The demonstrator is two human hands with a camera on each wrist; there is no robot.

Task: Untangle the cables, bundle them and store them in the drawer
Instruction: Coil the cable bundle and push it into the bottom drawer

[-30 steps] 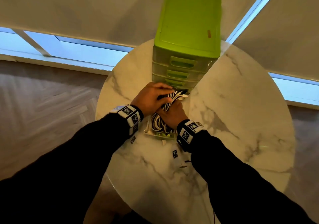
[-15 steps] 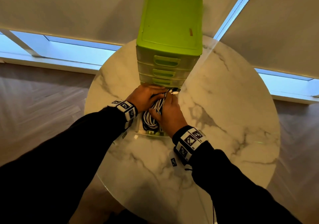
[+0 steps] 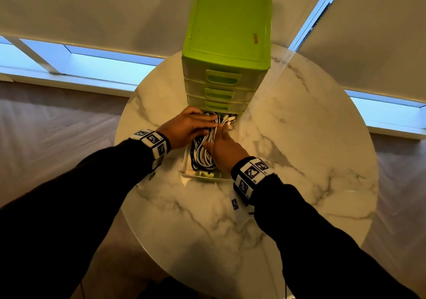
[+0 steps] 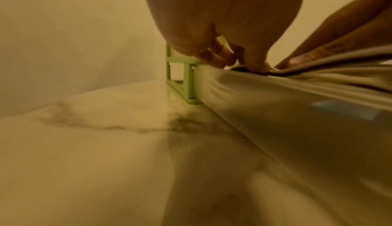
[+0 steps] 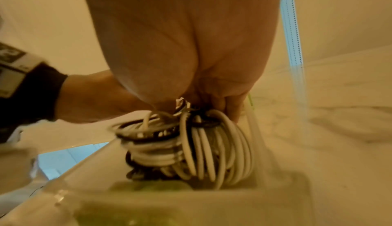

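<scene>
Head view: green drawer unit (image 3: 227, 45) stands at the far side of the round marble tabletop (image 3: 299, 160). Its lowest drawer (image 3: 202, 176) is pulled out toward the person. Cables (image 3: 202, 153), white and black, coiled in a bundle, lie inside the drawer. Left hand (image 3: 186, 128) lies over the far end of the bundle, just below the unit's front, fingers stretched across the cables. Right hand (image 3: 224, 147) lies on the bundle's right side, fingers pointing toward the unit, fairly straight. Both hands touch the cables; neither is seen closed around them from here. Plug ends (image 3: 229, 119) show between the fingertips and the unit.

Left wrist view: left hand (image 4: 224, 19) from below, fingers (image 4: 214, 56) bent down over the drawer's clear side wall (image 4: 275, 112), beside the unit's green frame (image 4: 186, 82). Whether they hold anything, cannot tell. Blurred.

Right wrist view: right hand (image 5: 186, 45) pressed down on top of the cables (image 5: 191, 145); fingertips (image 5: 231, 107) reach between the coils and the drawer wall (image 5: 260, 145). Coils sit in the drawer's near end. Grip around the bundle not confirmed. Left hand (image 5: 95, 98) rests on the far side of the coils.
</scene>
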